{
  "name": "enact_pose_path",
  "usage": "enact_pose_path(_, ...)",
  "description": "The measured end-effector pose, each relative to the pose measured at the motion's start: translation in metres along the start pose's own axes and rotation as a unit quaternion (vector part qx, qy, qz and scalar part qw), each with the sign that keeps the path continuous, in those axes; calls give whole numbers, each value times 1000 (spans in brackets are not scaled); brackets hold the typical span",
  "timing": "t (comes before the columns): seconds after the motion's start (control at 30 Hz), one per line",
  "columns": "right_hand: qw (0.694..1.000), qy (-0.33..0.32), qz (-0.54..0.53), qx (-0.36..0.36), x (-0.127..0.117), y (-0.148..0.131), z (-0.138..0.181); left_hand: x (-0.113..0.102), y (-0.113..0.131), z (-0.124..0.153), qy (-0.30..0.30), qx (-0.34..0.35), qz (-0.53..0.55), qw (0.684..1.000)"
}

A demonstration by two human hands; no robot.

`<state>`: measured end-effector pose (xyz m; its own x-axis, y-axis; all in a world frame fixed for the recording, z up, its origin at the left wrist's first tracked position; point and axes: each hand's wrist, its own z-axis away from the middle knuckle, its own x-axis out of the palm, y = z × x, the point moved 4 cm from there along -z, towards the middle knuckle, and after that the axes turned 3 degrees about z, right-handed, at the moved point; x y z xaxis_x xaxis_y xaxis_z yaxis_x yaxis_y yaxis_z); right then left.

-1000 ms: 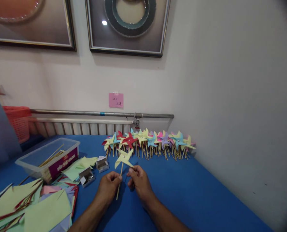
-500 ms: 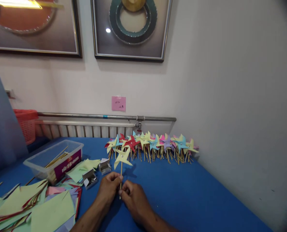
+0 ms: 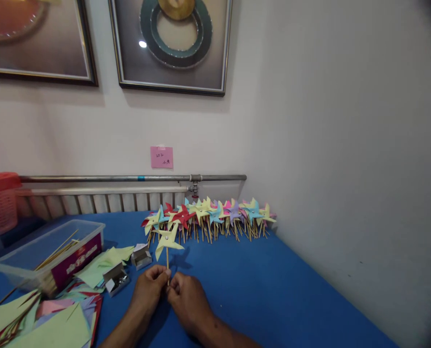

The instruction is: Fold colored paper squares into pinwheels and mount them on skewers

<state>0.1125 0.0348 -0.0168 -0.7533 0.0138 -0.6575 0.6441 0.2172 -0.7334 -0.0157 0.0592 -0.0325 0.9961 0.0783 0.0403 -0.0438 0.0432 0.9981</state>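
A pale yellow paper pinwheel (image 3: 166,239) stands upright on a thin wooden stick, a small metal pin at its centre. My left hand (image 3: 150,285) pinches the stick partway down. Just beside it, my right hand (image 3: 186,295) has its fingers closed round the stick's lower end. Behind the held pinwheel lies a long row of finished pinwheels (image 3: 215,212) in red, yellow, blue, purple and pink, their sticks pointing toward me. Left of my hands sit a small open box of metal pins (image 3: 116,279) and another small box (image 3: 141,256).
Stacked coloured paper sheets (image 3: 56,328) cover the table's left front. A clear plastic tub (image 3: 23,258) with wooden sticks stands behind them. A red basket (image 3: 0,203) is at far left. Walls border the blue tabletop (image 3: 273,299) behind and right; a pipe (image 3: 92,179) runs along the back.
The view has turned to the right, so everything appears shifted left. My right hand has moved up the stick, closer to my left hand; both still hold the pinwheel.
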Motion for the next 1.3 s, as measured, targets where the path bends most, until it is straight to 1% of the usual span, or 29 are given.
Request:
enact_pose_path(0.13,999,30,12,26,-9,5,-5,-1,5,3,6,33,-74,997)
enact_pose_path(0.27,998,52,27,39,-22,14,-11,-3,11,6,17,87,-163,983)
enact_pose_path(0.37,996,57,55,39,-32,22,-14,-3,11,5,9,102,-206,973)
enact_pose_path(0.43,994,61,78,41,-43,30,-15,-2,10,4,-3,102,-216,971)
enact_pose_path(0.5,991,71,102,45,-62,43,-17,-2,9,4,-11,98,-221,970)
enact_pose_path(0.53,988,81,118,52,-76,51,-19,-2,8,4,-14,97,-225,969)
enact_pose_path(0.6,980,106,155,72,-109,71,-24,-1,8,5,-20,101,-242,965)
enact_pose_path(0.73,953,153,232,124,-177,110,-38,2,6,8,-37,123,-276,953)
enact_pose_path(0.8,940,166,260,149,-198,124,-46,3,6,10,-39,132,-288,948)
enact_pose_path(0.83,935,168,270,159,-205,130,-50,4,7,11,-41,137,-293,945)
enact_pose_path(0.93,925,167,289,180,-212,141,-59,6,8,14,-55,141,-307,940)
enact_pose_path(1.1,920,162,298,195,-205,151,-65,6,9,15,-57,137,-327,933)
enact_pose_path(1.2,920,174,297,189,-203,151,-61,6,9,15,-56,150,-330,930)
enact_pose_path(1.3,921,192,293,169,-201,143,-51,7,8,15,-59,150,-328,931)
